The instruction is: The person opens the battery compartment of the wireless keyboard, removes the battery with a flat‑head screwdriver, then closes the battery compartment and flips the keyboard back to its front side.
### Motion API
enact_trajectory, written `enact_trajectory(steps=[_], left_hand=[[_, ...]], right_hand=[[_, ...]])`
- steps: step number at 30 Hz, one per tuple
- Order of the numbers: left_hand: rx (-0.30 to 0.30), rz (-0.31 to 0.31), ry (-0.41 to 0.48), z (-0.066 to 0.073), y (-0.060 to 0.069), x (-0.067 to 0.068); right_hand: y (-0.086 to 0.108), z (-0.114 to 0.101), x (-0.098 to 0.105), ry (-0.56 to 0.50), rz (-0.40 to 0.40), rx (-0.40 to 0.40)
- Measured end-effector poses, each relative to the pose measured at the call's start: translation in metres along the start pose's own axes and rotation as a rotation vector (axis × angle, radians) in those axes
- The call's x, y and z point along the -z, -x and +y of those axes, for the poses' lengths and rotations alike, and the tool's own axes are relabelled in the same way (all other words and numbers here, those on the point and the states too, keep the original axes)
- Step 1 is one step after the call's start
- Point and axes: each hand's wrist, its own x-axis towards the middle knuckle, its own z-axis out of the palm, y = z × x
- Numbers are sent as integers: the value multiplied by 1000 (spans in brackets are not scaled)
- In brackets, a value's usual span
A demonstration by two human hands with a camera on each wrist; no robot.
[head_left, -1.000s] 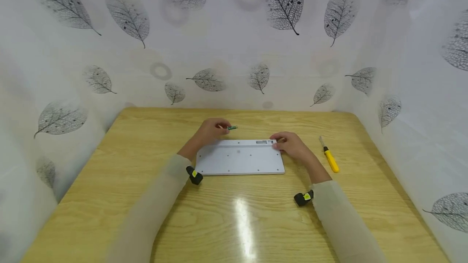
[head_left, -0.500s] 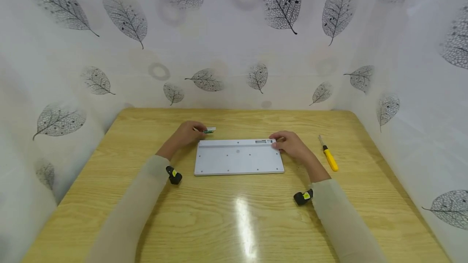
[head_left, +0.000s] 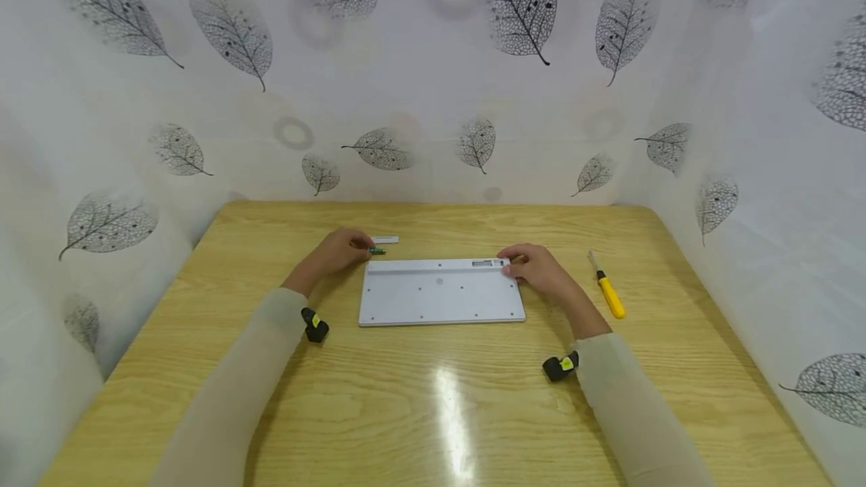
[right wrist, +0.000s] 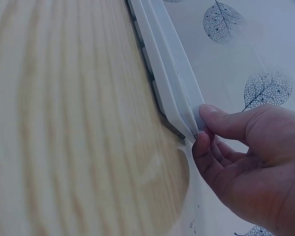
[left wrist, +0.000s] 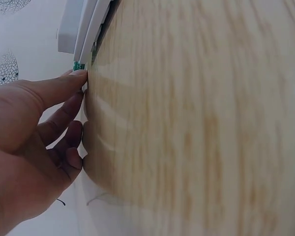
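Note:
A white keyboard (head_left: 443, 300) lies face down on the table, with a battery slot (head_left: 482, 263) near its far right corner. My right hand (head_left: 537, 269) grips that corner between thumb and fingers; in the right wrist view the thumb lies on the keyboard's raised edge (right wrist: 179, 69). Left of and behind the keyboard, my left hand (head_left: 341, 249) pinches a small green battery (head_left: 377, 251) low at the tabletop. Only the battery's green end (left wrist: 78, 65) shows in the left wrist view. Just beyond it lies a thin white cover strip (head_left: 386, 240).
A yellow-handled screwdriver (head_left: 611, 295) lies on the wooden table (head_left: 379, 397) to the right of my right hand. A pale curtain with leaf prints (head_left: 419, 81) stands behind the table and along both sides.
My left hand has moved left from above the keyboard's far edge and down to the table with the battery, uncovering the keyboard's left end. The right hand stays on its corner.

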Motion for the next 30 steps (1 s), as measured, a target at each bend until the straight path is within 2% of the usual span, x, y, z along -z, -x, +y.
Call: enact_trajectory(steps=[10, 23, 26, 30], left_hand=[[-23, -21, 4, 1, 1, -2], [-8, -9, 72, 4, 7, 5], [7, 7, 71, 6, 4, 8], [-4, 16, 55, 8, -2, 11]], right_hand=[[1, 3, 0, -12, 15, -34], [1, -1, 0, 13, 8, -13], [1, -1, 0, 0, 6, -17], [2, -3, -1, -14, 10, -21]])
